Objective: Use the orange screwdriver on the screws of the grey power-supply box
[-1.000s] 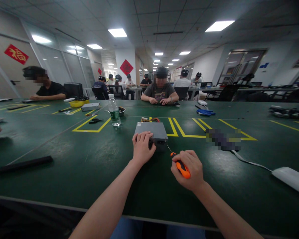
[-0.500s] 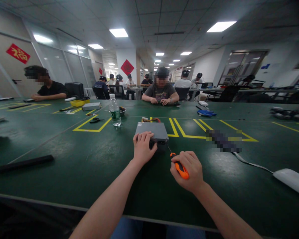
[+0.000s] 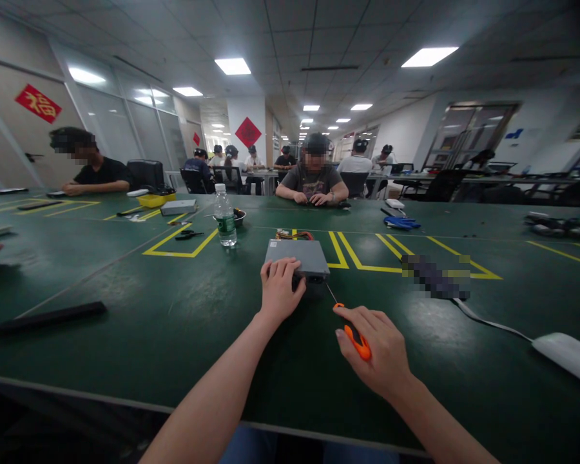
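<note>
Green tabletop (image 3: 174,367) carries everything; flat & roomy, so prob. why both forearms can reach in low from the near edge. Grey metal box (image 3: 302,253) sits flat on it, roughly mid-view, near face turned to the person, presumably for easy access to that side. Clear bottle (image 3: 226,222) stands upright L of box, well apart, so out of the arms' way.

L hand (image 3: 280,293) clasps box's near edge: fingers slightly spread over the top, thumb down by the near face, prob. to stop it sliding. R hand (image 3: 379,348) has fingers curled loosely round orange/black screwdriver (image 3: 359,343), index fwd by the collar, thumb a bit off the handle; can't tell how the hidden fingers wrap. Shaft slants up to box's near R corner, apparently for control at that spot; tip contact n/c. Wire bundle (image 3: 294,236) lies behind box, clear of both hands.
</note>
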`<state>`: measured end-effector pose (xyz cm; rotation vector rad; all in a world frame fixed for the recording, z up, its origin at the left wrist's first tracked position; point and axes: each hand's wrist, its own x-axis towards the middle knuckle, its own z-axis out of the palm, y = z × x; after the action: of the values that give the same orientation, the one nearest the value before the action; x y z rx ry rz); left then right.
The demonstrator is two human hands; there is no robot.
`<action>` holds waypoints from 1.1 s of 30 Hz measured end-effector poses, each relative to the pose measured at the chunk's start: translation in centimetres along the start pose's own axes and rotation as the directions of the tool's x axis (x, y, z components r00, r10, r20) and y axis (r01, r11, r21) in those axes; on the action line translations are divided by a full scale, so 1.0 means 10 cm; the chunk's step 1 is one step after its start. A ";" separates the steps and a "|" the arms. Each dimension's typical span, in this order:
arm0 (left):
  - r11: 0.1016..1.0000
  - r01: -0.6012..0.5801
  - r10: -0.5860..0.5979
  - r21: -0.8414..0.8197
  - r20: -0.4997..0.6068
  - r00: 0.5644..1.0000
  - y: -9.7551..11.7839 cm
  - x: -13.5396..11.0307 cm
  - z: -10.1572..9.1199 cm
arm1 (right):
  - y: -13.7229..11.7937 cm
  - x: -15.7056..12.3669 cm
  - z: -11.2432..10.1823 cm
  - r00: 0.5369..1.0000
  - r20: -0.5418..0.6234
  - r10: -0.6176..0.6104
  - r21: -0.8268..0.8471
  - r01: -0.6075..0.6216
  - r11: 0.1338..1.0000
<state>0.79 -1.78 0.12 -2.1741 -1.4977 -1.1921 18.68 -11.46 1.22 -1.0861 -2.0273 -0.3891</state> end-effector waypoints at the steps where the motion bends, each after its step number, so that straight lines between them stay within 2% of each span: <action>1: 1.000 -0.002 0.002 -0.002 0.002 1.000 0.00 0.00 0.00 | -0.01 -0.01 0.00 0.999 -0.021 0.044 -0.005 -0.044 0.999; 4: 1.000 -0.002 0.002 -0.008 0.006 1.000 -0.01 0.00 0.00 | -0.02 -0.02 0.02 0.982 -0.111 0.153 0.014 -0.152 0.988; 9: 1.000 -0.006 0.006 -0.013 0.002 1.000 -0.01 0.00 0.01 | -0.05 -0.01 0.03 0.995 -0.101 0.020 0.003 -0.020 1.000; 12: 1.000 -0.002 0.002 -0.014 -0.007 1.000 -0.01 0.00 0.02 | -0.05 0.00 0.03 0.998 -0.069 0.006 0.025 -0.005 1.000; 14: 1.000 -0.001 0.001 -0.015 -0.007 1.000 -0.01 0.00 0.02 | -0.03 -0.02 0.03 0.997 -0.054 0.054 0.029 -0.052 0.998; 18: 1.000 -0.003 0.003 -0.007 -0.005 1.000 -0.01 0.00 0.02 | 0.01 -0.06 0.07 0.966 -0.088 0.241 0.020 -0.241 0.970; 19: 1.000 -0.003 0.003 -0.006 -0.005 1.000 -0.01 0.00 0.02 | 0.01 -0.06 0.08 0.970 -0.086 0.229 0.020 -0.228 0.973; 23: 1.000 0.005 -0.005 -0.008 -0.002 1.000 -0.01 0.00 0.02 | -0.05 -0.04 0.10 0.999 -0.007 0.034 0.032 -0.034 0.999; 25: 1.000 0.008 -0.008 -0.010 0.001 1.000 -0.01 0.01 0.01 | -0.08 -0.02 0.09 1.000 0.029 0.005 0.038 -0.006 0.999; 28: 1.000 -0.002 0.002 -0.009 0.002 1.000 -0.01 0.01 0.01 | -0.08 0.00 0.07 0.999 0.038 0.023 0.041 -0.024 0.999; 33: 1.000 0.008 -0.008 -0.004 0.005 1.000 -0.01 0.01 0.02 | -0.03 -0.03 0.11 0.987 -0.079 0.139 0.055 -0.135 0.989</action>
<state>0.78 -1.57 0.05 -2.1774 -1.5084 -1.1948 17.99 -11.19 0.31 -1.1525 -1.8679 -0.3070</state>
